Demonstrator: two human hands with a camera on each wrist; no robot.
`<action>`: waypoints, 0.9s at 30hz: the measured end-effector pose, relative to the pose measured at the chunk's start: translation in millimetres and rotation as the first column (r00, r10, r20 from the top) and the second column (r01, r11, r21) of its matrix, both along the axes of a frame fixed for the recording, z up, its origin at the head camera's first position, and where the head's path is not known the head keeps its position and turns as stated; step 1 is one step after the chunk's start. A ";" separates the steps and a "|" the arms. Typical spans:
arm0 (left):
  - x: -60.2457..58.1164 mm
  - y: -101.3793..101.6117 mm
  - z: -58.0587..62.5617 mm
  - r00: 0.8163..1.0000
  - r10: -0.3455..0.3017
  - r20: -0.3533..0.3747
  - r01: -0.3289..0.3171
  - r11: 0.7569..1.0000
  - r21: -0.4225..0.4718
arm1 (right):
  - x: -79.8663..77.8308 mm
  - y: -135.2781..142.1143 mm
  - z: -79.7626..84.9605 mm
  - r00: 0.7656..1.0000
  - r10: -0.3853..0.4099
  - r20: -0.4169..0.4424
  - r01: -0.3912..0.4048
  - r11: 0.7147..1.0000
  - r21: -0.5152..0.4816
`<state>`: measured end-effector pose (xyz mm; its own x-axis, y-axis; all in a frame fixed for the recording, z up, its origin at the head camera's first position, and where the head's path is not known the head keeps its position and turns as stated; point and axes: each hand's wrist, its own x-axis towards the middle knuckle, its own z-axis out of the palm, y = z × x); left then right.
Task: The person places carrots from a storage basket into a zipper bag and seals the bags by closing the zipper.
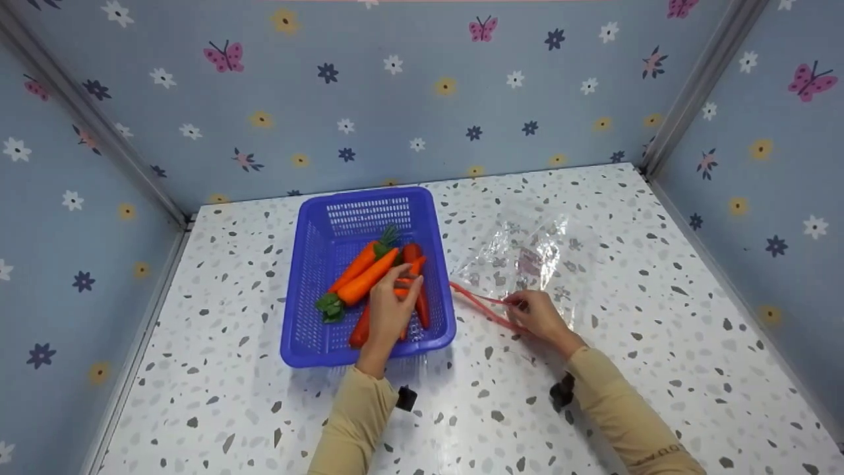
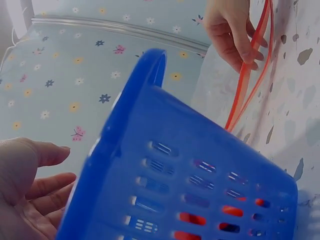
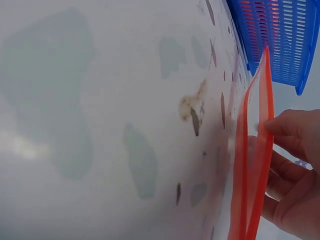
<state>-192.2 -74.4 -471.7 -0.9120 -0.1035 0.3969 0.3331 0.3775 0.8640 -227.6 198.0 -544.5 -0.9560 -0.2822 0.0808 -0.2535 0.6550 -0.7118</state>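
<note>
Inside the blue basket (image 1: pixel 295 277) lie several orange carrots (image 1: pixel 359 284), some with green tops. My left hand (image 1: pixel 390 307) is over the right part of the basket, just above the carrots. Its thumb and fingers are spread apart, and the left wrist view shows this hand (image 2: pixel 35 187) holding nothing. To the right, my right hand (image 1: pixel 537 315) pinches the red-edged mouth of a clear plastic zip bag (image 1: pixel 527 260). In the right wrist view my thumb and fingers (image 3: pixel 292 127) grip the red strip (image 3: pixel 265 145), and the mouth gapes slightly.
The bag lies flat on the white speckled table (image 1: pixel 217 369), close beside the basket's right side. Patterned blue panels (image 1: pixel 422 86) enclose the table at the back and both sides. A black device (image 1: pixel 405 398) sits at my left wrist, another (image 1: pixel 562 392) at my right.
</note>
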 end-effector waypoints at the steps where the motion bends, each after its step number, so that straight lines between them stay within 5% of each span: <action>1: 0.2 1.2 0.1 1.000 0.002 0.002 -0.002 1.000 -0.003 | -0.1 -0.3 0.5 1.000 -0.003 0.007 0.003 1.000 0.001; 15: 3.4 21.6 4.1 0.999 -0.047 -0.009 0.047 0.999 -0.005 | 1.3 1.8 13.2 0.995 -0.004 0.096 0.014 0.995 -0.103; 27: 2.1 42.1 3.2 0.994 -0.104 0.018 0.104 0.994 0.011 | 5.7 -2.2 29.1 0.983 -0.008 0.185 0.071 0.939 -0.336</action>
<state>-190.1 -32.4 -468.5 -0.9254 -0.0113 0.3789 0.3538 0.3328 0.8741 -221.9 195.8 -515.4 -0.9733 -0.2292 -0.0075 -0.0805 0.3724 -0.9246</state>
